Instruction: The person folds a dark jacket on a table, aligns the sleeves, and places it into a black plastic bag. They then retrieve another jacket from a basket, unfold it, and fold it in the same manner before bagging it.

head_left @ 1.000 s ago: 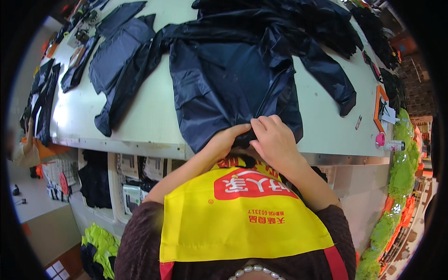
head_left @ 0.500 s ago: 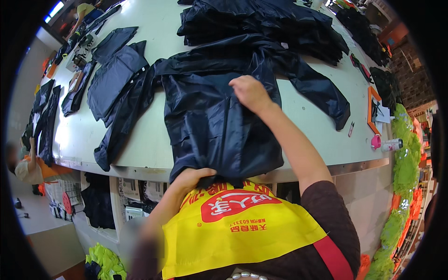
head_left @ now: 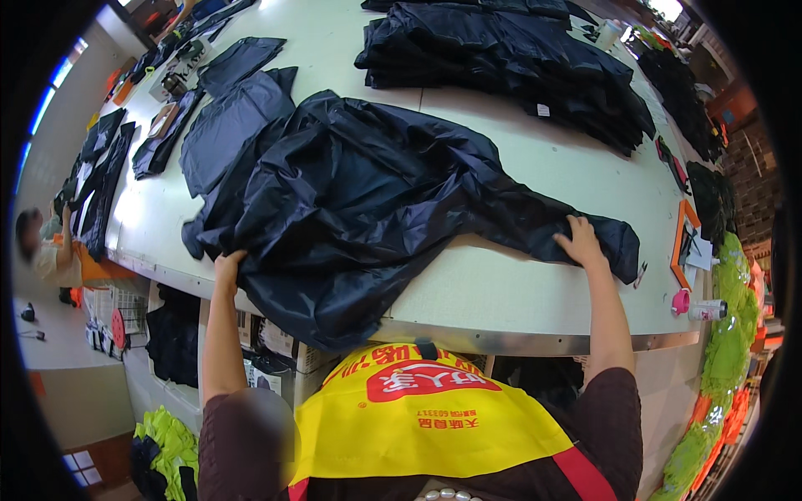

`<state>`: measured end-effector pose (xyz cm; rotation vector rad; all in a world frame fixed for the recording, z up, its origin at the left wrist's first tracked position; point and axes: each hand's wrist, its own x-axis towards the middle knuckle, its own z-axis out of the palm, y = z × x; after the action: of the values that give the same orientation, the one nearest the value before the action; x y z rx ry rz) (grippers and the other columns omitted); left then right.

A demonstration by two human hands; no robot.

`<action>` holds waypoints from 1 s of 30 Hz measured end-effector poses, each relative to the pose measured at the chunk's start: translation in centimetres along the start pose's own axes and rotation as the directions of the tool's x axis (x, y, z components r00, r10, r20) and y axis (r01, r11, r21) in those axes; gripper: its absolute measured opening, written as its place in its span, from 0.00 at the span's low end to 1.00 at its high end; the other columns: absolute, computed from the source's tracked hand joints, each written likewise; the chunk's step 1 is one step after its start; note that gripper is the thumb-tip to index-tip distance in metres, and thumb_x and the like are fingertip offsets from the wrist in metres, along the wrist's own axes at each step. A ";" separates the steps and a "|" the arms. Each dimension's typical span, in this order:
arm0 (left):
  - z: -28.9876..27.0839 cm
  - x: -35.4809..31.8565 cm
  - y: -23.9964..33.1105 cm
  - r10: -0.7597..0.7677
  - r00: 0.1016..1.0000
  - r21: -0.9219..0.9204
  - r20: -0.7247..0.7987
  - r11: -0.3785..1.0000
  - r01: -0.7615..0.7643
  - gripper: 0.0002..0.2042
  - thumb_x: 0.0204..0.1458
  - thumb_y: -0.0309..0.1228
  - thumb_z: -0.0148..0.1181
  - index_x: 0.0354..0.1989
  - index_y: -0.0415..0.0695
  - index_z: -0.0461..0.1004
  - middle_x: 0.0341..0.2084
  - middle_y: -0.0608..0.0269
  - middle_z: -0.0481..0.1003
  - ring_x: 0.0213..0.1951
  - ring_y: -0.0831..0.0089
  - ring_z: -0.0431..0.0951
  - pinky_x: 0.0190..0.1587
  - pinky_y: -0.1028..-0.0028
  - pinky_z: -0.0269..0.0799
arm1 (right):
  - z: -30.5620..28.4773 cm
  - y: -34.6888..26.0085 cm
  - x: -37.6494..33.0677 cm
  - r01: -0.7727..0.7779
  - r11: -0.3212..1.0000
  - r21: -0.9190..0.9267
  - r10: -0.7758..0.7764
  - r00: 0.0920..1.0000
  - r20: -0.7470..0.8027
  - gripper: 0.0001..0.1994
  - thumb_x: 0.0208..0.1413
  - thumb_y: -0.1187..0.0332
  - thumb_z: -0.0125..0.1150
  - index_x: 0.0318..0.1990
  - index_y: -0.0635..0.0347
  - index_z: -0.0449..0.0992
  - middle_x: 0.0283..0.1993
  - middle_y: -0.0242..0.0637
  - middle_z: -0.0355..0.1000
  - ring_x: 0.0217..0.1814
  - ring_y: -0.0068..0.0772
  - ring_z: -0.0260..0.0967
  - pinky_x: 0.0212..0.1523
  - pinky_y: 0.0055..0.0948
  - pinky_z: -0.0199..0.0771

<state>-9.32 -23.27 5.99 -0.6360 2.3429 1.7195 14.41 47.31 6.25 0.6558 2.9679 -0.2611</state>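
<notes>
Dark jacket (head_left: 351,192) lies rumpled across the white worktable (head_left: 501,292)! Right hand (head_left: 582,244) spreads over its sleeve (head_left: 535,219); left hand (head_left: 229,267) meets its edge, grip unclear; light, even tension should smooth it.

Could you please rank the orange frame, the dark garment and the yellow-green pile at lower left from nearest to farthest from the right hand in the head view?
1. Dark garment: its sleeve touches the right hand.
2. Orange frame: to the hand's right.
3. Yellow-green pile: far off, lower left.
</notes>
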 end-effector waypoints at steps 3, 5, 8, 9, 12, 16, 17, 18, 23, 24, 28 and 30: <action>1.1 1.5 -0.9 -0.002 0.995 -0.029 -0.103 1.000 -0.001 0.19 0.43 0.30 0.62 0.43 0.33 0.73 0.36 0.53 0.77 0.35 0.64 0.76 0.41 0.70 0.70 | 1.0 -2.0 -4.0 0.009 0.997 -0.080 -0.010 1.000 -0.013 0.38 0.45 0.50 0.63 0.61 0.61 0.58 0.61 0.49 0.55 0.62 0.53 0.52 0.56 0.46 0.63; 2.0 3.0 -2.4 0.089 0.978 0.061 -0.188 0.995 -0.079 0.19 0.43 0.32 0.63 0.43 0.32 0.74 0.35 0.53 0.77 0.35 0.64 0.76 0.42 0.70 0.68 | 1.8 -2.8 -7.0 0.043 0.997 -0.066 -0.048 0.996 -0.081 0.29 0.47 0.58 0.62 0.53 0.66 0.64 0.50 0.50 0.62 0.52 0.54 0.60 0.48 0.44 0.69; 2.1 3.4 -3.4 0.182 0.970 0.124 -0.160 0.979 -0.163 0.20 0.43 0.34 0.63 0.41 0.30 0.74 0.36 0.51 0.77 0.38 0.62 0.76 0.44 0.70 0.67 | 2.5 -4.1 -13.7 0.010 0.994 -0.107 0.013 0.976 0.218 0.13 0.50 0.64 0.58 0.35 0.66 0.69 0.38 0.51 0.69 0.41 0.55 0.68 0.43 0.46 0.71; 2.0 3.2 -3.7 0.220 0.966 0.154 -0.137 0.968 -0.199 0.21 0.44 0.35 0.63 0.41 0.30 0.74 0.37 0.51 0.78 0.38 0.62 0.77 0.44 0.70 0.67 | 3.0 -4.1 -16.5 0.088 0.995 -0.036 -0.075 0.958 0.279 0.11 0.50 0.63 0.57 0.32 0.64 0.72 0.35 0.53 0.70 0.40 0.55 0.69 0.43 0.46 0.71; 1.5 3.6 -5.6 0.358 0.928 0.398 -0.100 0.870 -0.292 0.24 0.45 0.43 0.62 0.41 0.32 0.74 0.36 0.44 0.77 0.41 0.53 0.77 0.45 0.66 0.68 | 1.4 -7.5 -22.0 0.287 0.956 -0.056 -0.068 0.404 0.912 0.17 0.48 0.58 0.58 0.38 0.62 0.77 0.41 0.49 0.73 0.44 0.49 0.71 0.46 0.42 0.72; 2.2 2.2 -5.3 0.376 0.922 0.385 0.090 0.841 -0.381 0.23 0.45 0.44 0.63 0.38 0.33 0.75 0.33 0.46 0.77 0.38 0.55 0.77 0.43 0.66 0.69 | -4.0 -16.2 -17.7 0.415 0.823 0.387 -0.537 0.347 0.769 0.13 0.53 0.62 0.52 0.36 0.62 0.75 0.35 0.45 0.75 0.36 0.42 0.73 0.37 0.35 0.73; 1.8 2.1 -5.7 0.371 0.919 0.318 0.133 0.862 -0.394 0.22 0.45 0.42 0.63 0.38 0.32 0.75 0.33 0.48 0.78 0.37 0.59 0.78 0.42 0.67 0.69 | -5.6 -19.4 -14.4 0.374 0.823 0.428 -0.568 0.522 0.636 0.10 0.53 0.66 0.51 0.32 0.63 0.73 0.31 0.48 0.73 0.33 0.44 0.72 0.34 0.36 0.72; 2.7 -0.4 -3.5 0.350 0.924 0.284 0.153 0.880 -0.381 0.19 0.46 0.38 0.63 0.38 0.32 0.75 0.32 0.51 0.78 0.35 0.66 0.77 0.41 0.70 0.69 | -7.3 -22.5 -11.4 0.331 0.783 0.527 -0.574 0.711 0.407 0.09 0.54 0.68 0.50 0.31 0.65 0.72 0.30 0.50 0.72 0.32 0.49 0.71 0.33 0.38 0.71; 3.5 -2.6 -1.3 0.170 0.957 -0.188 0.236 0.974 -0.127 0.16 0.45 0.32 0.62 0.41 0.36 0.74 0.33 0.62 0.77 0.33 0.71 0.76 0.39 0.74 0.70 | -0.3 -31.2 4.3 0.011 0.982 0.189 -0.008 1.000 -0.018 0.27 0.51 0.70 0.50 0.60 0.64 0.53 0.55 0.59 0.61 0.56 0.61 0.61 0.52 0.46 0.67; 3.4 -3.4 -0.7 0.116 0.965 -0.266 0.236 0.963 -0.051 0.16 0.46 0.31 0.62 0.42 0.37 0.74 0.33 0.62 0.76 0.32 0.71 0.76 0.38 0.75 0.71 | 2.2 -32.1 6.6 -0.188 0.979 0.080 0.188 0.982 0.000 0.25 0.52 0.69 0.51 0.58 0.61 0.55 0.53 0.52 0.64 0.56 0.57 0.62 0.49 0.47 0.69; 1.9 -6.7 0.8 0.036 0.988 -0.518 0.150 0.854 0.048 0.17 0.45 0.31 0.63 0.42 0.34 0.72 0.32 0.56 0.76 0.31 0.69 0.77 0.35 0.72 0.75 | 5.7 -30.0 9.1 -0.111 0.992 0.064 0.124 0.959 -0.255 0.23 0.50 0.55 0.60 0.48 0.57 0.60 0.44 0.45 0.68 0.49 0.48 0.67 0.43 0.45 0.73; 0.5 -6.4 0.8 0.027 0.994 -0.422 0.103 0.906 0.019 0.19 0.44 0.31 0.64 0.44 0.34 0.71 0.33 0.56 0.76 0.31 0.68 0.78 0.36 0.72 0.75 | 5.4 -27.0 11.2 0.009 0.966 0.259 0.041 0.982 -0.186 0.26 0.46 0.49 0.63 0.42 0.62 0.66 0.38 0.55 0.71 0.42 0.54 0.71 0.43 0.45 0.72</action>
<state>-3.96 -21.03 8.91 -0.5801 1.9082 2.2276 -6.89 26.79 3.50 0.7716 3.1378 -0.6292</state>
